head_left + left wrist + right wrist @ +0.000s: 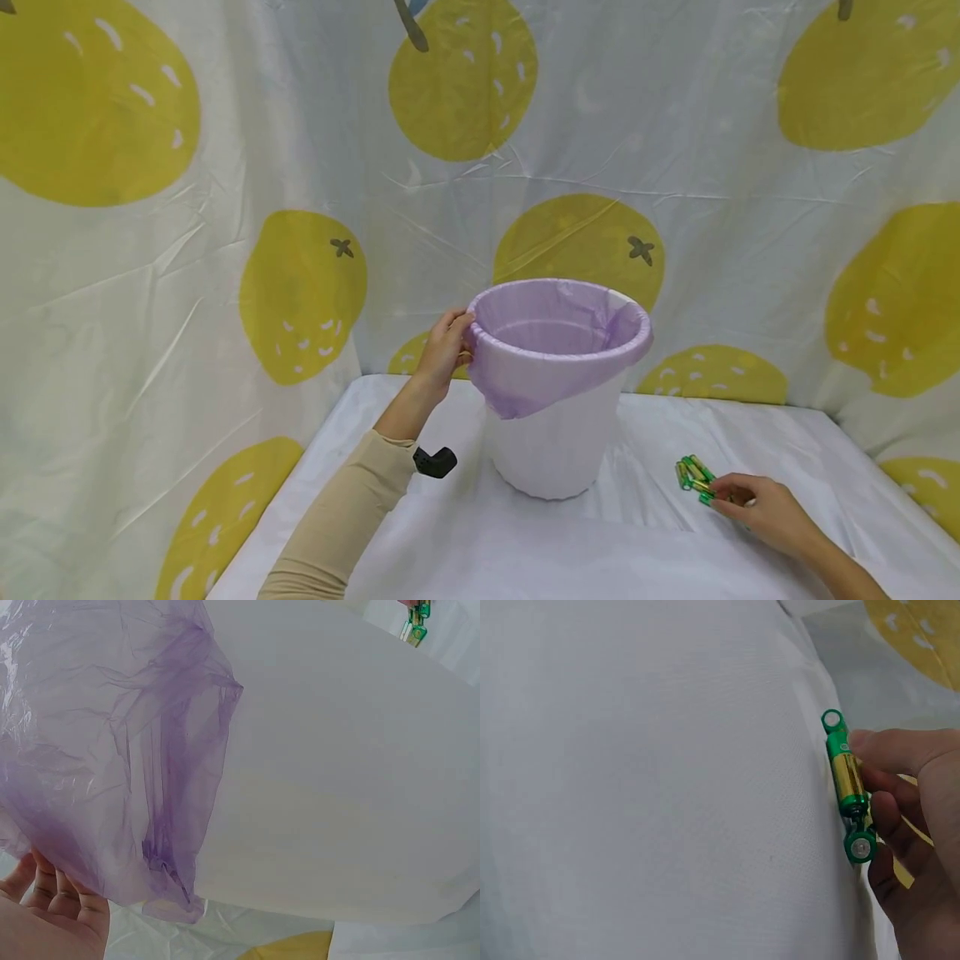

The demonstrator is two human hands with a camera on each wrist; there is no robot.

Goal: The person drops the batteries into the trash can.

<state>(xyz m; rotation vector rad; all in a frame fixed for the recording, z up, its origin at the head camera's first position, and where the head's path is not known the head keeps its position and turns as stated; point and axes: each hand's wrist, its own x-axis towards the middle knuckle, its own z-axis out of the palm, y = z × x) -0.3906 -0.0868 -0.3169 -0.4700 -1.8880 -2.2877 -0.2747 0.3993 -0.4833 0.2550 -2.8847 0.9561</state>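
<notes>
A white trash bin (551,450) stands upright on the white-covered table, with a thin purple plastic bag (555,379) lining it and folded over its rim. My left hand (447,346) grips the bin's lined rim on the left side. The left wrist view shows its fingers (64,892) against the purple film. Several green-and-gold batteries (693,473) lie in a small cluster to the right of the bin. At the near side of that cluster my right hand (765,508) has bent fingers touching a battery (847,776); whether they pinch it is unclear.
A white cloth with large yellow fruit prints (442,208) hangs behind and along the sides. The smooth white table cover (465,550) spreads in front of the bin. A black device (435,462) sits at my left wrist.
</notes>
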